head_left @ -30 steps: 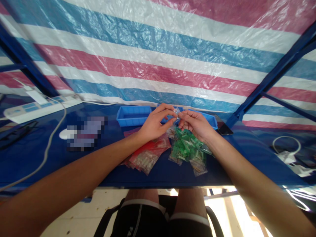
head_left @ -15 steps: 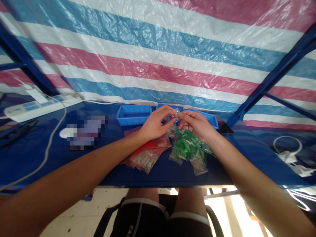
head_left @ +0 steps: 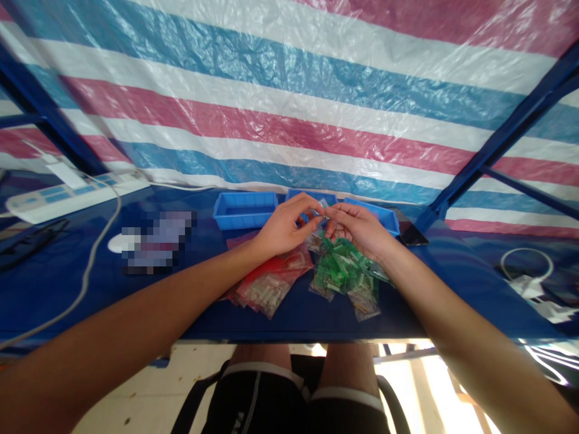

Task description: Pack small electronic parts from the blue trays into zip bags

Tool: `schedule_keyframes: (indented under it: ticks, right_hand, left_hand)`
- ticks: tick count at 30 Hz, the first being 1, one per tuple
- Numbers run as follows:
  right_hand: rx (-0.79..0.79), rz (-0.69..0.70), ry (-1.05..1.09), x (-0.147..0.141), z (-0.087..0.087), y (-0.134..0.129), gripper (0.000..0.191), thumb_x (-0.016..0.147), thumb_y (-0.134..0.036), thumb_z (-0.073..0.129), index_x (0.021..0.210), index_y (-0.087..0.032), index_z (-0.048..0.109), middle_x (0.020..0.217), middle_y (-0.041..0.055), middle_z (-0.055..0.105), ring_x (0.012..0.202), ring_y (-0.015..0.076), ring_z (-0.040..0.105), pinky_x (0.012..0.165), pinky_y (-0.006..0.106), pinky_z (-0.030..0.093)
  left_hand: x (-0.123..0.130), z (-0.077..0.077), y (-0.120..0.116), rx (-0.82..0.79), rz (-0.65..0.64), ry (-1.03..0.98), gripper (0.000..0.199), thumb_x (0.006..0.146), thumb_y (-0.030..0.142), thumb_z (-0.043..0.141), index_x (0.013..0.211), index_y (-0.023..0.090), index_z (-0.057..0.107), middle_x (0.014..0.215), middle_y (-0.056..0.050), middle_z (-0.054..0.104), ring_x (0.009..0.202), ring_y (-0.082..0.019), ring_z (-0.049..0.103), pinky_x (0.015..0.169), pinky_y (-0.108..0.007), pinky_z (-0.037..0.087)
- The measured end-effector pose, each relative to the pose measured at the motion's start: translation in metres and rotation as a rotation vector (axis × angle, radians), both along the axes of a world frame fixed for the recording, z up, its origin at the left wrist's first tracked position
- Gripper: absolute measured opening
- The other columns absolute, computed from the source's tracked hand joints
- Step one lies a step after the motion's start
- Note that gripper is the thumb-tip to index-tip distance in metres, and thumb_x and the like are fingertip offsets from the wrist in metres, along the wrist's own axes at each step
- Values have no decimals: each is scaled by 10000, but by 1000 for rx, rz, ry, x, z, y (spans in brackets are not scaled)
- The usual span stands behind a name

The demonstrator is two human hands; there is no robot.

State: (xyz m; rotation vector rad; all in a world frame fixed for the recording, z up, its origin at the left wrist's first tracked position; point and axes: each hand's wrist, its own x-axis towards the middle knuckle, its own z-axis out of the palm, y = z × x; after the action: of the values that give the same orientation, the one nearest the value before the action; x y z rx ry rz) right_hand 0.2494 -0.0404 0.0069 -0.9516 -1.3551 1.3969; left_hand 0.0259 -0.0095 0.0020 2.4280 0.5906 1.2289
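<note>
The left hand [head_left: 287, 228] and right hand [head_left: 357, 228] pinch a small clear plastic packet [head_left: 324, 207] between their fingertips, over a blue plastic bin [head_left: 312, 197], with green plastic bags [head_left: 344, 272] just below the right hand.

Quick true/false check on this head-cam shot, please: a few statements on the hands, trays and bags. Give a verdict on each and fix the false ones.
1. The left hand and right hand meet at a small clear plastic packet. True.
2. The right hand lies flat on the green plastic bags. False: it is raised, its fingers pinching toward the packet.
3. Three blue plastic trays stand in a row beyond the hands. True.
4. The red plastic bags lie right of the green plastic bags in view. False: they lie left of them.
5. A white power strip lies on the blue table top, at the view's left. True.
</note>
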Motion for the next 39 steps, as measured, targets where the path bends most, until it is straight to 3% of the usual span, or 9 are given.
schedule_keyframes:
  ticks: [6, 13, 22, 29, 39]
  right_hand:
    - [-9, -55, 39, 2, 1, 1, 433, 794, -564, 939, 934, -195, 762, 685, 7, 720, 603, 138, 657, 599, 250, 558]
    - [-34, -16, 59, 1, 2, -1, 405, 816, -515, 936, 991, -184, 778, 717, 17, 736, 640, 146, 690, 615, 243, 563]
    - [-48, -10, 50, 1, 1, 0, 440, 801, -541, 937, 999, -186, 768, 714, 10, 731, 639, 146, 685, 626, 251, 565]
    - [-42, -2, 50, 0, 1, -1, 433, 801, -549, 937, 956, -186, 757, 705, 14, 724, 641, 146, 688, 613, 249, 562]
    - [-34, 6, 64, 1, 1, -1, 397, 829, -524, 926, 956, -184, 766, 713, 20, 728, 631, 140, 676, 618, 245, 571]
  left_hand:
    - [0, -5, 2, 14, -32, 49, 346, 972, 152, 617, 1309, 223, 648, 1234, -106, 670, 974, -192, 709, 663, -253, 561]
    - [2, -2, 1, 8, 12, -9, 213, 997, 203, 650, 1208, 196, 681, 1165, -93, 696, 939, -191, 727, 735, -296, 600]
    - [1, -3, 4, 23, 60, 35, 287, 936, 85, 616, 1192, 195, 686, 1179, -76, 716, 957, -186, 707, 796, -303, 593]
    - [0, -1, 2, 24, 36, 25, 207, 1027, 188, 574, 1199, 194, 690, 1180, -94, 730, 1076, -234, 712, 842, -334, 584]
    - [-1, 1, 1, 26, 18, 15, 194, 1066, 253, 590, 1211, 192, 703, 1172, -93, 734, 1071, -227, 712, 810, -313, 568]
